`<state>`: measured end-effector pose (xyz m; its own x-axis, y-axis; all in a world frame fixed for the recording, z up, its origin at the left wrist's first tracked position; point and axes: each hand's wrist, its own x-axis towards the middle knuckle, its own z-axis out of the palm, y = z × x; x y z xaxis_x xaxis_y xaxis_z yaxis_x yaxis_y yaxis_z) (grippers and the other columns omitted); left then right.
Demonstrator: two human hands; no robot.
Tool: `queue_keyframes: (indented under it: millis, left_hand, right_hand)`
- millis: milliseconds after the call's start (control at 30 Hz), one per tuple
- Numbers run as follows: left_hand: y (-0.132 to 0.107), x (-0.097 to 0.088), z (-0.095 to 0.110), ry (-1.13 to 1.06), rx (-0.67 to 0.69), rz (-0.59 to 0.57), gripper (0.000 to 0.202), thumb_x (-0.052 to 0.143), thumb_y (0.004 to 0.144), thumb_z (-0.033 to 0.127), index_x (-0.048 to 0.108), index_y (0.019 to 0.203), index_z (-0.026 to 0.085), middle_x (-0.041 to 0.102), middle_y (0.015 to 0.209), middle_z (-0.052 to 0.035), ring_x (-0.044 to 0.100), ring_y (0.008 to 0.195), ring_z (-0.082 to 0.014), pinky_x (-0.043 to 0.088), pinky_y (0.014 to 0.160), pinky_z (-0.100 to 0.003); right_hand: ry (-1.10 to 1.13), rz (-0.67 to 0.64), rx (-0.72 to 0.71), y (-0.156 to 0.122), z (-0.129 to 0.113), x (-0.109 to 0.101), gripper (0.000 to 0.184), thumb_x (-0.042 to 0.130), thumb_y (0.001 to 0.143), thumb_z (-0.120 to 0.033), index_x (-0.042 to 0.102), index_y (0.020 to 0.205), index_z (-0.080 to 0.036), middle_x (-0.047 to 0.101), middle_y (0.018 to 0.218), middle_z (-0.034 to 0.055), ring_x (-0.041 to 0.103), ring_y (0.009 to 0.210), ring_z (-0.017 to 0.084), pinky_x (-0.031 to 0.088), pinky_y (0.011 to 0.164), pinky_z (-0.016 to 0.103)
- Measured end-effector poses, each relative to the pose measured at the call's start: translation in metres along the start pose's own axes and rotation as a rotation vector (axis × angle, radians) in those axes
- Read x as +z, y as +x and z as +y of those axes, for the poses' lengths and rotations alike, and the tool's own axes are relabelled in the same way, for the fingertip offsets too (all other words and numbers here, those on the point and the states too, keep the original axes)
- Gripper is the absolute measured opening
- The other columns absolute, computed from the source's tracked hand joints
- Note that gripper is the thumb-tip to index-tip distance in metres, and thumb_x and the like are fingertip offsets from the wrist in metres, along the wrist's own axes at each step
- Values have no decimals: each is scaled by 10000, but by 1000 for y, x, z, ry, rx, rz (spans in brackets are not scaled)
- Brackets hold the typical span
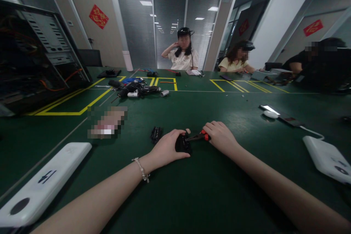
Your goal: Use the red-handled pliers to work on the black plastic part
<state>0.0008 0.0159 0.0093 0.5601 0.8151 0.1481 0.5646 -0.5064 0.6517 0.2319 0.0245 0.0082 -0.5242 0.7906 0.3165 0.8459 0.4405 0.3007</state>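
Observation:
My left hand [168, 145] is closed round a small black part [182, 144], holding it at the table top. Its exact kind is too dark to make out. In my right hand [221, 134] are needle-nose pliers [196, 137] with red handles. Their jaws point left and meet the upper side of the black part. Another black piece [156, 134], ridged on top, lies just left of my left hand. A small pale bit [188, 131] sits by the far side of the held part.
White slab-like devices lie left [55, 179] and right [326, 157]. Tools and cables form a pile [134, 88] farther back. An open computer case [44, 58] stands at left. A phone [270, 110] and a white mouse [271, 114] are at right. Several people sit across the green table [192, 197].

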Motion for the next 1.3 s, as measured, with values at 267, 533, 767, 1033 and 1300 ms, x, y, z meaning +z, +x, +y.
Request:
queue_keyframes:
  millis: [267, 533, 767, 1033, 1300]
  left_hand:
    - [1, 1, -3, -14, 3, 19, 648, 702, 568, 401, 434, 1126, 211, 505, 1134, -70, 484, 1037, -261, 391, 869, -397]
    - [1, 1, -2, -8, 7, 10, 638, 704, 570, 391, 440, 1124, 216, 505, 1141, -71, 488, 1032, -259, 383, 873, -394]
    - [1, 0, -4, -9, 20, 1, 641, 692, 579, 415, 432, 1132, 219, 508, 1141, -66, 490, 1025, -255, 396, 858, -389]
    - [0, 1, -4, -5, 18, -12, 639, 666, 602, 433, 418, 1150, 218, 495, 1156, -69, 484, 1032, -258, 387, 858, -394]
    - [1, 3, -6, 17, 50, 17, 622, 679, 594, 428, 431, 1127, 225, 513, 1125, -47, 500, 1007, -244, 394, 856, -371]
  right_hand:
    - [-7, 0, -17, 2, 2, -2, 212, 519, 639, -82, 563, 829, -167, 577, 848, 52, 480, 782, 188, 342, 696, 305]
    - [-2, -7, 7, 0, 2, 1, 213, 511, 646, -82, 559, 835, -169, 573, 855, 46, 478, 789, 186, 340, 701, 304]
    - [9, 11, -9, 1, 0, 0, 222, 501, 651, -73, 558, 844, -168, 575, 863, 50, 483, 794, 185, 344, 711, 308]
    - [3, -6, -3, 0, 3, 0, 214, 514, 651, -84, 558, 841, -169, 576, 864, 46, 481, 789, 184, 344, 700, 302]
    - [-13, -2, 7, 1, -1, 1, 214, 512, 645, -80, 562, 835, -167, 577, 863, 55, 482, 792, 190, 341, 701, 306]
